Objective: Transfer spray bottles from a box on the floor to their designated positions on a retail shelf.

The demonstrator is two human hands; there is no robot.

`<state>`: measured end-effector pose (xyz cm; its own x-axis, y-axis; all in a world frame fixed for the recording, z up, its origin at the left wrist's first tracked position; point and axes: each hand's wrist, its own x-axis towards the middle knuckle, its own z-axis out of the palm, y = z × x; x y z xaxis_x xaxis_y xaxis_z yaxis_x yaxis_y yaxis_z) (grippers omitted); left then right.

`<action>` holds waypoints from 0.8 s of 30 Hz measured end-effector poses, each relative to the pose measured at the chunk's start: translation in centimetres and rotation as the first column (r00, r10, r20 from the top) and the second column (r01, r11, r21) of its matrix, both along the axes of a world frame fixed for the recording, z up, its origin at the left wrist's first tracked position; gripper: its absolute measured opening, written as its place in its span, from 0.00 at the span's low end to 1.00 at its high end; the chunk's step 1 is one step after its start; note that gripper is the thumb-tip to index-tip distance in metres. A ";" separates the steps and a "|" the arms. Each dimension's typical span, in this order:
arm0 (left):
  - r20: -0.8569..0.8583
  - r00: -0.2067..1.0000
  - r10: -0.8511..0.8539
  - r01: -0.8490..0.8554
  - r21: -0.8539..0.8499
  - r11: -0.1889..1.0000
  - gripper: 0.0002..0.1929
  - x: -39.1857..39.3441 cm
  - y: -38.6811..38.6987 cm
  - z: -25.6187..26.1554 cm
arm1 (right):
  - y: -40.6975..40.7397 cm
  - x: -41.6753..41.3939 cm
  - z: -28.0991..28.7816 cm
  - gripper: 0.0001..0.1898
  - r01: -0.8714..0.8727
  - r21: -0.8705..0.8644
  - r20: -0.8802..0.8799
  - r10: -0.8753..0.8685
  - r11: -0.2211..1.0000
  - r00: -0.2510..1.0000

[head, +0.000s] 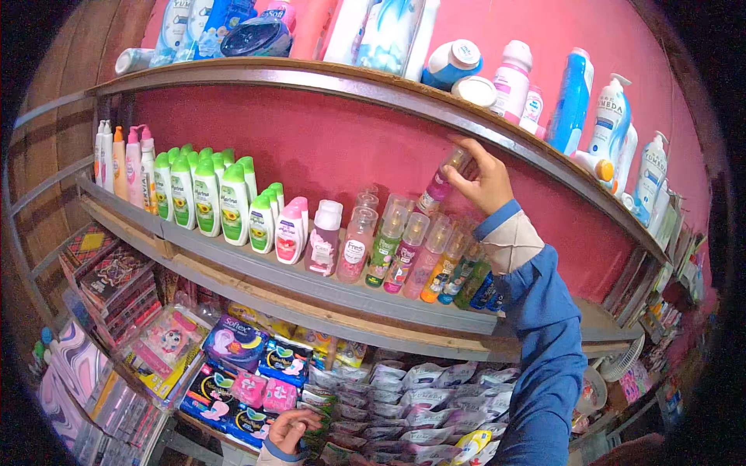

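My right hand (488,182) holds a purple body-mist bottle (434,192) with a clear cap, pinched near its top between thumb and fingers. The bottle is tilted and raised above the back of a row of mist bottles on the middle shelf. In that row stand a green bottle (386,250), a purple-pink bottle (404,256) and an orange one (441,274). Low in the view, my left hand (289,432) is loosely curled with nothing visible in it. It is beside stacked pouches (373,408) and packs of sanitary pads (247,422).
Green-capped lotion bottles (234,204) line the middle shelf's left side. Above, the upper shelf's metal edge (326,80) runs close over my right hand, carrying pump bottles (609,116). Boxed goods (116,274) stack at lower left. A fan (622,361) stands at right.
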<state>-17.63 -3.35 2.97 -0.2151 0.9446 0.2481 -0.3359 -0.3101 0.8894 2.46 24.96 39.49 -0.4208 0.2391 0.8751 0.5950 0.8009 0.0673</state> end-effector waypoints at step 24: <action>0.033 0.999 0.019 -0.022 0.094 0.995 0.15 -0.1 1.5 -2.4 | 7.9 0.1 -1.4 0.23 0.023 -0.645 0.264 0.194 0.764 0.945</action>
<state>-17.71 -1.86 0.52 -0.2437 0.9125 0.3287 -0.3560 -0.3994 0.8448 2.55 32.85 38.14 -0.6780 0.6393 0.3628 0.5585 0.7689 -0.3112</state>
